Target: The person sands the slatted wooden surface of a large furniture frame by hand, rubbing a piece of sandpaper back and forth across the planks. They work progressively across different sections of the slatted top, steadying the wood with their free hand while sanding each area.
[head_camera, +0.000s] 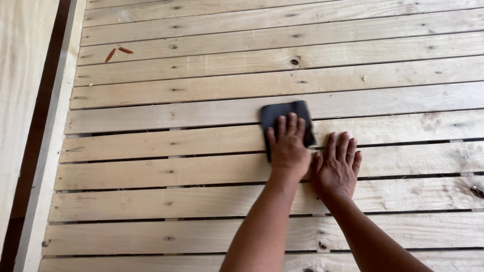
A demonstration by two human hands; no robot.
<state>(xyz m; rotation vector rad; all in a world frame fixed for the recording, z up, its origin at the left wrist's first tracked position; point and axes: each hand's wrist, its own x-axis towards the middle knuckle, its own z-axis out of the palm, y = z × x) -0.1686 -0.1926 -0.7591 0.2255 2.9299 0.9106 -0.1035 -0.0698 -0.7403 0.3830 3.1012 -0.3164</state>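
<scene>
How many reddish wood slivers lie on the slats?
2: both reddish slivers lie side by side on the slats at upper left, far from both hands. None seem hidden.

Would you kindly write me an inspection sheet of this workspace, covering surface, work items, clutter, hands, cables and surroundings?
Surface: pale wooden slats laid side by side, with knots, nail marks and narrow gaps.
Job's things: dark sanding sheet lying flat across the slats.
Clutter: two reddish-brown flakes on a far slat; a few small specks.
Grippers: left hand pressed flat on the sheet; right hand flat on bare wood beside it, fingers spread.
Cables: nothing seen.
Surroundings: wooden side rail at the left, dark gap beyond, another pale board past it.
</scene>
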